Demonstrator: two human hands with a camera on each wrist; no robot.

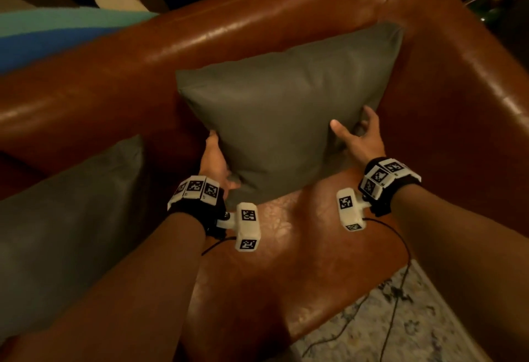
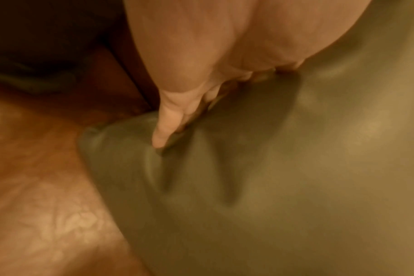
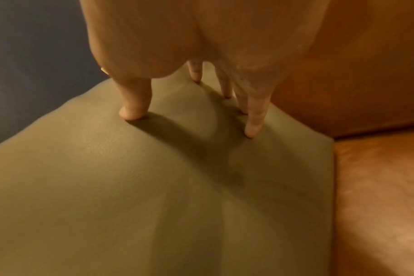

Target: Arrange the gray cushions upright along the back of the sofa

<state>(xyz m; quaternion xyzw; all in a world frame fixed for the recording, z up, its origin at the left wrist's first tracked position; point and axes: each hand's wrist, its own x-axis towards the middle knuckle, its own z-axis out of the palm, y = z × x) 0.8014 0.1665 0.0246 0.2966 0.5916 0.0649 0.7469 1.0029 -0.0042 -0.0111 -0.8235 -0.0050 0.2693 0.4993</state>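
Note:
A gray cushion [image 1: 286,109] stands upright on the brown leather sofa [image 1: 243,32], leaning on the backrest near the right corner. My left hand [image 1: 220,161] grips its lower left edge, thumb on the front and fingers behind it. In the left wrist view the thumb [image 2: 160,138] dents the cushion [image 2: 296,186]. My right hand [image 1: 353,124] is at the lower right edge, fingers spread. In the right wrist view its straight fingertips [image 3: 250,130] press on the cushion [image 3: 154,186]. A second gray cushion [image 1: 71,218] leans on the sofa back to the left.
The sofa's right armrest [image 1: 458,98] rises close beside the held cushion. Bare seat leather [image 1: 286,261] lies in front of it. A pale patterned rug [image 1: 400,327] with thin black cables covers the floor at lower right. Colourful painted shapes fill the wall behind the sofa.

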